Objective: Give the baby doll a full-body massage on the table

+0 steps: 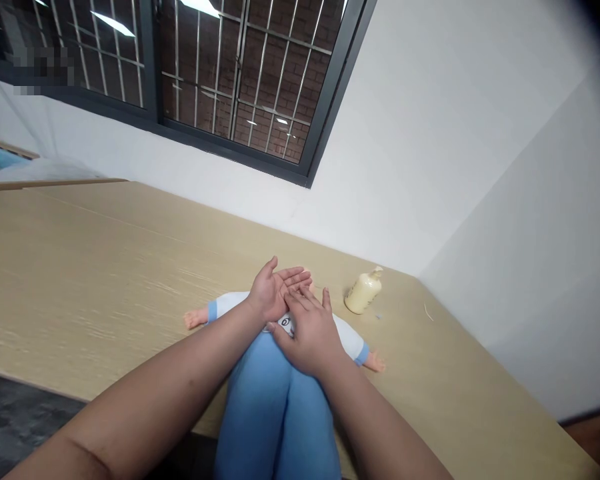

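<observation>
A doll (263, 393) in a white top with blue cuffs and blue trousers lies on its back with its arms spread and its legs toward me. Over its chest, my left hand (273, 290) is turned palm up with the fingers stretched out. My right hand (311, 331) is palm down, its fingertips laid on the left palm and its thumb apart. Nothing solid shows in either hand; whether lotion is between them I cannot tell. The hands hide most of the doll's head and a printed face on its top. To the right stands a pale yellow pump bottle (364, 292).
The wooden table (105, 267) reaches back to a white wall (405, 133) below a dark-framed, barred window (240, 73). A thin pale strip (428, 312) lies near the table's right edge. Blue and white fabric (10, 161) shows at far left.
</observation>
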A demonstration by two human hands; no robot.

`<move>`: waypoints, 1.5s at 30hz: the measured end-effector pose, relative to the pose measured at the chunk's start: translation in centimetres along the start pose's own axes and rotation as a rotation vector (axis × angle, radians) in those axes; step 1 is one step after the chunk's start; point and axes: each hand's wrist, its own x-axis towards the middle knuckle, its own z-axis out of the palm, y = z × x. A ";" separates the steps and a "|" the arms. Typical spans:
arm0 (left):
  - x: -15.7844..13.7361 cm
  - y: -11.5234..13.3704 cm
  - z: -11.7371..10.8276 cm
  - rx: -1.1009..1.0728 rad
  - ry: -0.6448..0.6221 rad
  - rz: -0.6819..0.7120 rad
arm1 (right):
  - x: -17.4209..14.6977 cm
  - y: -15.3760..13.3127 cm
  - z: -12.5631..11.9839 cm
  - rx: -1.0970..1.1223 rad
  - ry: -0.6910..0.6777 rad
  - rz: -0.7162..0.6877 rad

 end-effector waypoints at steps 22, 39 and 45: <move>-0.2 -0.2 0.1 0.017 -0.098 -0.042 | 0.1 0.2 0.2 0.056 -0.034 0.017; 0.0 -0.6 -0.2 0.035 -0.084 -0.008 | -0.4 -0.6 -0.1 0.172 0.037 -0.101; -0.4 -0.7 0.4 0.041 -0.107 -0.019 | -0.1 -0.5 0.1 0.086 0.015 -0.060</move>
